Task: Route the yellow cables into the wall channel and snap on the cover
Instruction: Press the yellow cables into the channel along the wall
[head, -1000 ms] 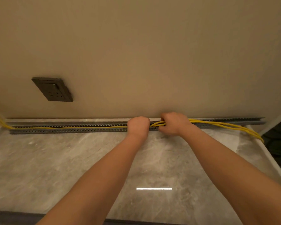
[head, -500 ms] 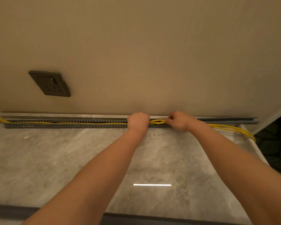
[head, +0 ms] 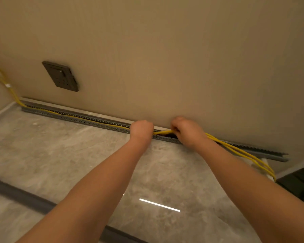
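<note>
Both arms reach forward (2 fists): left hand [head: 141, 128] and right hand [head: 188, 131] clench yellow cables [head: 162, 132] over channel [head: 81, 120].

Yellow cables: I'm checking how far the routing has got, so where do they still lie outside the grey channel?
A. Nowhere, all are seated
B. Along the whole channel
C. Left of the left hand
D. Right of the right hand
D: right of the right hand the yellow cables run loose over the floor, outside the channel; left of the left hand they lie in it.
</note>
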`<state>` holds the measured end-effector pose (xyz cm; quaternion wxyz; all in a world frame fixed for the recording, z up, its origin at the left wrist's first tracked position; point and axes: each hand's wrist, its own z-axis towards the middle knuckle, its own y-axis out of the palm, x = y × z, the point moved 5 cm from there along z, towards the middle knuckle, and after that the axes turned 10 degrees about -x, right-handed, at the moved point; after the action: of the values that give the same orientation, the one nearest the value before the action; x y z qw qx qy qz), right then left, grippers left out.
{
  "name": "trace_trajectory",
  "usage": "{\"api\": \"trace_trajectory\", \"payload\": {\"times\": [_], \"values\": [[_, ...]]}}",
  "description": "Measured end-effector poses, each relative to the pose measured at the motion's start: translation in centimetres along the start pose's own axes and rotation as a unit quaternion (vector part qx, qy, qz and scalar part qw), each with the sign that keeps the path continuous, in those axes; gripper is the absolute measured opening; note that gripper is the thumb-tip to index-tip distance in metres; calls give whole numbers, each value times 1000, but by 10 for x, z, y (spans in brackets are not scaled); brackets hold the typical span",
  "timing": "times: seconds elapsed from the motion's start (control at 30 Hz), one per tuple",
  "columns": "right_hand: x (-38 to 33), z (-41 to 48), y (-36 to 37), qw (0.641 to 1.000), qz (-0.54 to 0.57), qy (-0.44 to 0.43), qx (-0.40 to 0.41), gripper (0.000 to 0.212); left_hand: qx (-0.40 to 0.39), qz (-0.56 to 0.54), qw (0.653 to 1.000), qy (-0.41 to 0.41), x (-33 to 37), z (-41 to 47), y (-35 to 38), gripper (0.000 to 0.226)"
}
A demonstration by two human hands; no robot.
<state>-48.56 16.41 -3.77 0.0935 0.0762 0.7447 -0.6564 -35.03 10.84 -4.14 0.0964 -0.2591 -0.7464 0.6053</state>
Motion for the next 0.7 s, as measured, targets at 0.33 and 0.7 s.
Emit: {"api": "trace_trajectory", "payload": {"times": [0.33,0.7], "values": [[27,-8,13,996,-34,-36,-80,32,34,-10,999,-8,30,-8,-4,26],[33,-12,12,993,114,21,-11,20,66,-113,990,52,71,-13,11,21]]}}
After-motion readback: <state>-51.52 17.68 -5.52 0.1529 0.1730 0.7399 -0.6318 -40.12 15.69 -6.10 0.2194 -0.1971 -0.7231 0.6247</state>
